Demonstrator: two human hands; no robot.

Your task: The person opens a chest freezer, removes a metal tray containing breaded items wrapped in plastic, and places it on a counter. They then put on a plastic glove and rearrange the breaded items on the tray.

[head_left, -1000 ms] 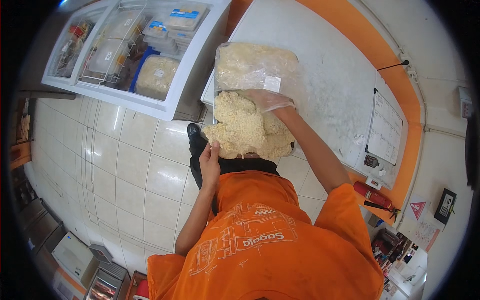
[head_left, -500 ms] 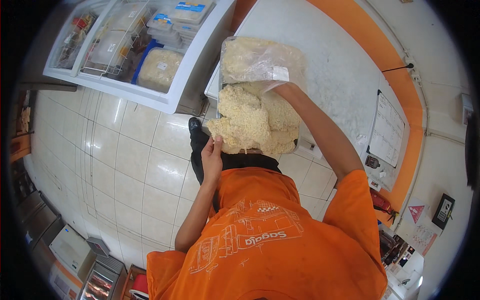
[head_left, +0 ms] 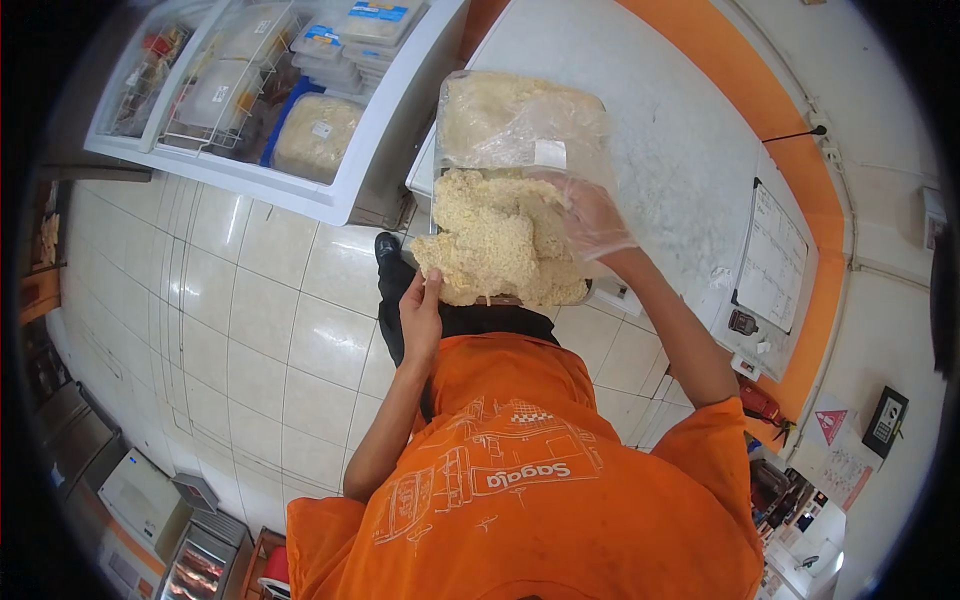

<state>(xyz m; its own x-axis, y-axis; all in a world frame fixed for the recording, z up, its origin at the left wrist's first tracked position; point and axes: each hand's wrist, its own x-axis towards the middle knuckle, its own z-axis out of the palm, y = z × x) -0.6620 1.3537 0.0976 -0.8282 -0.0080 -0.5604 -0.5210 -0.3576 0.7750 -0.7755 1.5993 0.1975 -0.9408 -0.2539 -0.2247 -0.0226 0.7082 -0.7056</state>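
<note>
Large flat breaded cutlets (head_left: pixel 490 235), pale yellow and crumbed, lie overlapping in the near part of a tray whose rim barely shows. My left hand (head_left: pixel 422 308) pinches the near left corner of the top cutlet between thumb and fingers. On the other side my right hand (head_left: pixel 592 215), with clear plastic around it, closes at the far right edge of the crumbed pieces; its fingertips are partly hidden. Clear plastic film (head_left: pixel 575 115) with a white label (head_left: pixel 550 153) covers the far part of the tray, where more of the pale crumbed food shows through.
The tray rests at the edge of a frosty white surface (head_left: pixel 660 130), probably a chest freezer lid. To the left stands an open-topped display freezer (head_left: pixel 345 205) with packed tubs and wire baskets. A whiteboard sheet (head_left: pixel 775 250) lies at the right. Tiled floor (head_left: pixel 260 300) is below.
My right hand has drawn back from under the plastic film toward me and now shows at the cutlets' right side. My left hand stays at the near left corner.
</note>
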